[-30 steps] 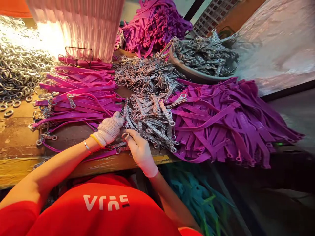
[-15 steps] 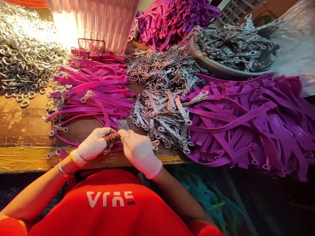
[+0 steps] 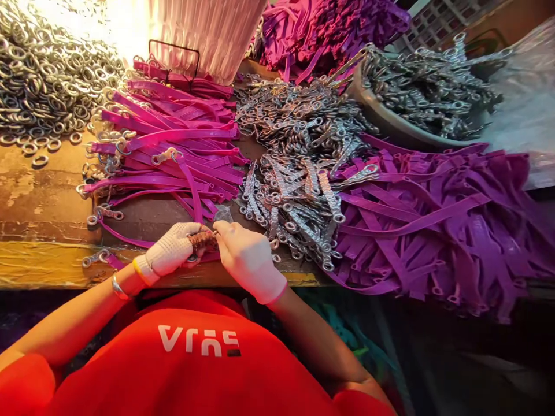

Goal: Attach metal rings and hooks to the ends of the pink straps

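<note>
My left hand (image 3: 170,252), in a white dotted glove with a yellow cuff, is closed in front of me at the table edge. A magenta strap (image 3: 191,182) runs down into its fingers; a ring and a metal link (image 3: 165,156) are on the strap's far end. A brown ribbed wrapping (image 3: 202,240) shows at the left fingertips; whether it covers a finger or is a separate piece, I cannot tell. My right hand (image 3: 249,257), white-gloved, is closed in a pinch against it. A small shiny bit shows there, mostly hidden.
Magenta straps (image 3: 173,121) lie beyond my hands, with loose metal rings (image 3: 56,86) at left. Metal links (image 3: 299,196) are heaped right of centre, and more fill a basin (image 3: 416,136). Purple straps (image 3: 433,225) overhang the right edge. A ribbed translucent container (image 3: 199,34) stands behind.
The view has shifted and turned slightly. Both hands stay together in the same closed hold, with only slight movement at the fingertips.
</note>
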Available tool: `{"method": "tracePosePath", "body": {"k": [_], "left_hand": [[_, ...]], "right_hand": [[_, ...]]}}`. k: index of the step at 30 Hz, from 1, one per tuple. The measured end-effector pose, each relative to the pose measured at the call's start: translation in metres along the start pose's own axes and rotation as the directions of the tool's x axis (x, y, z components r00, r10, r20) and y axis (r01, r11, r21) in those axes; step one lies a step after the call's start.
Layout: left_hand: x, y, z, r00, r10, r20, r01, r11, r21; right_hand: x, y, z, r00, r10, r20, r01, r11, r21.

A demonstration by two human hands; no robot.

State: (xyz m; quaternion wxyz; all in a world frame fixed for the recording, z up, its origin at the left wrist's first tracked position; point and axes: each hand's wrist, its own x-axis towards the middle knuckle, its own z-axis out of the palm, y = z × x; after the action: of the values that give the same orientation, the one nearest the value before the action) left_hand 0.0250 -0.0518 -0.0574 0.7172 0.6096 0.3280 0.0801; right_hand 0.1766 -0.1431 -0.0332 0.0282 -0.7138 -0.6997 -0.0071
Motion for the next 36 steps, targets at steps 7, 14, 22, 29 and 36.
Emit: {"method": "tracePosePath", "body": {"k": [7, 14, 22, 29, 36], "left_hand": [[-0.006, -0.001, -0.001, 1.0, -0.004, -0.002, 0.004, 0.999, -0.044], [-0.004, -0.004, -0.008, 0.991, 0.129, -0.032, -0.114, 0.948, 0.298], [-0.021, -0.002, -0.01, 0.985, 0.143, -0.095, -0.108, 0.947, 0.302], [-0.018, -0.018, -0.004, 0.993, 0.117, -0.007, -0.108, 0.937, 0.333], [-0.034, 0.014, -0.035, 0.995, 0.073, 0.071, -0.099, 0.864, 0.494]], "right_hand": [[-0.001, -0.004, 0.004, 0.998, 0.006, -0.055, 0.006, 0.98, 0.2], [0.005, -0.012, 0.006, 0.998, 0.07, -0.009, -0.067, 0.98, 0.19], [0.01, -0.008, -0.016, 0.946, 0.025, 0.323, -0.106, 0.966, 0.235], [-0.001, -0.013, 0.005, 0.925, -0.135, 0.355, 0.151, 0.988, -0.018], [-0.004, -0.002, -0.005, 0.956, -0.172, 0.239, 0.182, 0.983, -0.022]]}}
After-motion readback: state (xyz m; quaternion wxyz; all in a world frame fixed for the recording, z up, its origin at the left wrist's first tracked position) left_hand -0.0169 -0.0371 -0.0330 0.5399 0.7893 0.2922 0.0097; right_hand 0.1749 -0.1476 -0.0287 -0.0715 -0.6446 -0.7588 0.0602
